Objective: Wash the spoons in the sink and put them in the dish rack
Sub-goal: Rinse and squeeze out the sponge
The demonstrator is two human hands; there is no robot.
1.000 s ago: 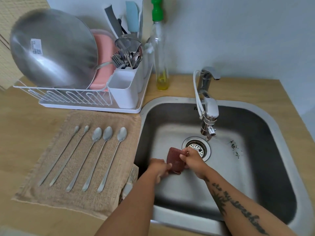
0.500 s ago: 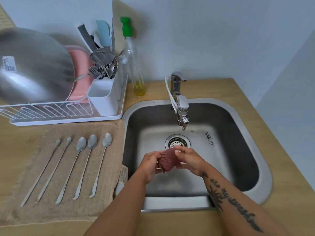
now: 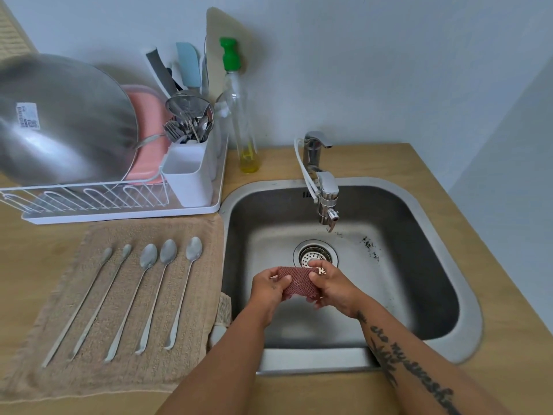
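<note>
Several long-handled steel spoons (image 3: 149,298) lie side by side on a beige towel (image 3: 194,369) left of the steel sink (image 3: 419,205). Over the sink basin, my left hand (image 3: 267,287) and my right hand (image 3: 332,287) both grip a dark red mesh scrubber (image 3: 297,281), one at each end. The faucet (image 3: 324,190) stands at the sink's back rim with no water running. The white dish rack (image 3: 119,209) sits behind the towel, with a white cutlery cup (image 3: 190,181) full of utensils.
A large steel bowl (image 3: 59,121) and a pink dish (image 3: 148,139) lean in the rack. A bottle with a green top (image 3: 241,115) stands between rack and faucet. Dark specks (image 3: 369,247) lie on the basin floor right of the drain (image 3: 314,254).
The camera has tilted and shifted. Both hands have kept the scrubber over the basin and turned it, so it now stretches flat between them.
</note>
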